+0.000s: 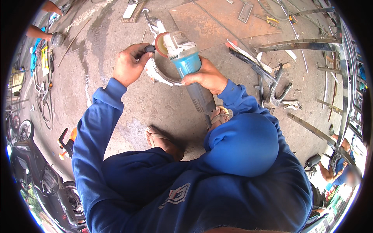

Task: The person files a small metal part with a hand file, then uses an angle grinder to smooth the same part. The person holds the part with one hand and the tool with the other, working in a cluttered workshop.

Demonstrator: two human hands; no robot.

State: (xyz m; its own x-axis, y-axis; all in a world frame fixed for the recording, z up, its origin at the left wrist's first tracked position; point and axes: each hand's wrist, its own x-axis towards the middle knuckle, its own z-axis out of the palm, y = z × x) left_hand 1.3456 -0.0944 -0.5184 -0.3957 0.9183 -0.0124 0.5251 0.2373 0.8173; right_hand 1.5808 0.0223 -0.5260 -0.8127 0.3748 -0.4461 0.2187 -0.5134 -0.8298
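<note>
My right hand (208, 77) is wrapped round the body of a teal and grey angle grinder (186, 64), which tilts up and to the left. A reddish-brown disc (161, 44) sits at its head. At the disc's left edge my left hand (132, 62) pinches a short dark cylindrical piece (150, 48); whether it touches the disc I cannot tell. Below the grinder's head stands a round, pale-rimmed container (154, 72), partly hidden by the tool. A silvery metal part (154, 24) lies just beyond the disc.
A rusty metal sheet (223, 19) lies on the concrete ahead. Metal scraps and a dark bracket-like frame (272, 81) lie to the right, beside long metal bars (311, 130). Hoses (43, 95) and a motorcycle (48, 182) are left. Another person (338, 171) is at lower right.
</note>
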